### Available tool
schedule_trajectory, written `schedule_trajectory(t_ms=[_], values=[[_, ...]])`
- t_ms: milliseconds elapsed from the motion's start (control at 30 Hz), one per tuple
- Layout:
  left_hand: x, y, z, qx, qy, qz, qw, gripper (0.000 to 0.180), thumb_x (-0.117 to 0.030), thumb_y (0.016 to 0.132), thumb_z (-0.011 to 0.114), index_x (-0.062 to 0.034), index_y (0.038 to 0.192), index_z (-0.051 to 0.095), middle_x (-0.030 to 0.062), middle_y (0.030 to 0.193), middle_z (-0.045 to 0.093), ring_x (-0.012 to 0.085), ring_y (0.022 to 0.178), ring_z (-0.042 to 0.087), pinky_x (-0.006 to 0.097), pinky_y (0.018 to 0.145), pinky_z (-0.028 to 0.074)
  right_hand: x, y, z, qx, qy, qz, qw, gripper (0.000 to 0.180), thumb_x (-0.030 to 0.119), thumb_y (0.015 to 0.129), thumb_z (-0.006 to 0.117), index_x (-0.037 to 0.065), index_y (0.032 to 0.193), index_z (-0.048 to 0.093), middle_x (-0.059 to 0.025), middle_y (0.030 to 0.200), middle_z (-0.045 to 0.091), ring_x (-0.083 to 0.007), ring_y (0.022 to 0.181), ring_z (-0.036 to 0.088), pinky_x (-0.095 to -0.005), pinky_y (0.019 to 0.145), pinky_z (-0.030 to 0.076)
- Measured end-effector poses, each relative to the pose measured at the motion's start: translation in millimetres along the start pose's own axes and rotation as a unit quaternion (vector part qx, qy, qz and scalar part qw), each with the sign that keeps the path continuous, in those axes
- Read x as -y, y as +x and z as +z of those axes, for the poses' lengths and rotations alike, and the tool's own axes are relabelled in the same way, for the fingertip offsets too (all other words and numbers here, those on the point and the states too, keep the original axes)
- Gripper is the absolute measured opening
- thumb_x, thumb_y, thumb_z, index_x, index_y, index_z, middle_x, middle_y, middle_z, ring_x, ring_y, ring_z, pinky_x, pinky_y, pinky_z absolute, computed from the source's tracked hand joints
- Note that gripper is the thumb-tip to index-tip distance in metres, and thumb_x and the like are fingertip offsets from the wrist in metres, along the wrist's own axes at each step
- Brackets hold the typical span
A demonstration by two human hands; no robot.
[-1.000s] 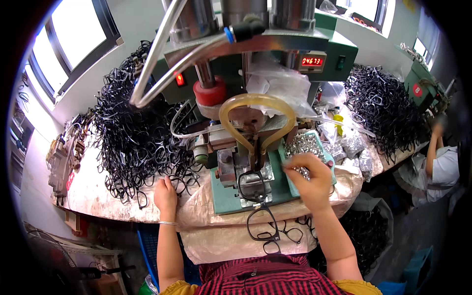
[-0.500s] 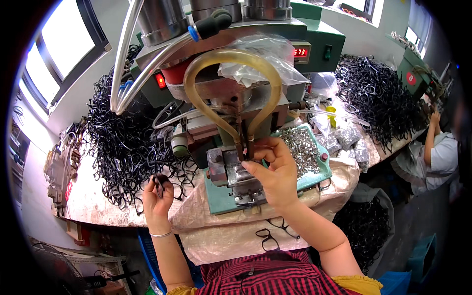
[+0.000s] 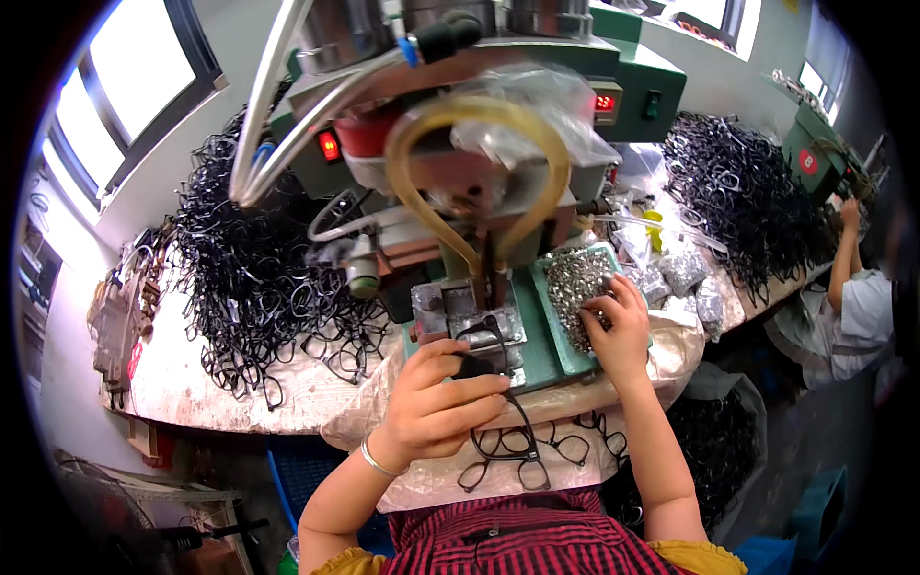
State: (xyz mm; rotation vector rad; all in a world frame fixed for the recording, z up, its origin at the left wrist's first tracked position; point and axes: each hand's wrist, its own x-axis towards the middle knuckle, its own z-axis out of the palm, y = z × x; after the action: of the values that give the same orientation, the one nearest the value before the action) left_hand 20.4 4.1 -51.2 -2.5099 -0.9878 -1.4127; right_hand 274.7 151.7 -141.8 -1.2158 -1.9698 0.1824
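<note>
Near the frame's centre, the left hand (image 3: 436,402) grips a black eyeglass frame (image 3: 479,347) against the press fixture (image 3: 460,311). The right hand (image 3: 618,331) pinches small metal parts in the green tray (image 3: 548,326). Judging by the heap of frames (image 3: 259,278) at left, much remains; several finished frames (image 3: 517,450) lie on the lap. Clear bags (image 3: 685,278) of parts sit right of the tray; a red round label (image 3: 808,161) marks the far machine.

Bright windows (image 3: 125,96) light the cluttered workbench (image 3: 192,383).
</note>
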Motion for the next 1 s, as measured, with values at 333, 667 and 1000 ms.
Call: schedule_trajectory(t_ms=[333,667,1000], values=[[-38,-38,9,-0.013,0.125,-0.121,0.985,0.032,-0.016,0.081,0.078,-0.0118,0.110,0.066,0.0127,0.123,0.070,0.0325,0.103,0.065,0.054,0.108,0.044,2,36,14,0.031,-0.045,-0.204,0.977,0.019,0.004,0.082,0.066,0.005,0.100,0.067,-0.0135,0.120,0.067,-0.0320,0.118,0.062,-0.0379,0.082,0.053],[-25,-83,-92,-0.029,0.336,-0.384,0.860,0.019,-0.002,0.082,0.071,-0.0041,0.101,0.070,0.0137,0.119,0.067,0.0356,0.112,0.058,0.045,0.101,0.041,20,-2,21,-0.104,0.437,0.246,0.859,0.010,0.003,0.092,0.069,0.002,0.102,0.072,-0.0010,0.096,0.070,-0.0084,0.088,0.062,-0.0225,0.081,0.048],[52,-138,-26,0.027,0.359,-0.460,0.812,0.021,-0.017,0.083,0.075,0.0013,0.079,0.066,0.0208,0.124,0.064,0.0403,0.115,0.054,0.047,0.102,0.043,42,3,6,-0.061,0.176,0.045,0.982,0.015,-0.003,0.081,0.072,0.004,0.094,0.074,-0.0106,0.091,0.071,-0.0268,0.086,0.066,-0.0353,0.080,0.050]])
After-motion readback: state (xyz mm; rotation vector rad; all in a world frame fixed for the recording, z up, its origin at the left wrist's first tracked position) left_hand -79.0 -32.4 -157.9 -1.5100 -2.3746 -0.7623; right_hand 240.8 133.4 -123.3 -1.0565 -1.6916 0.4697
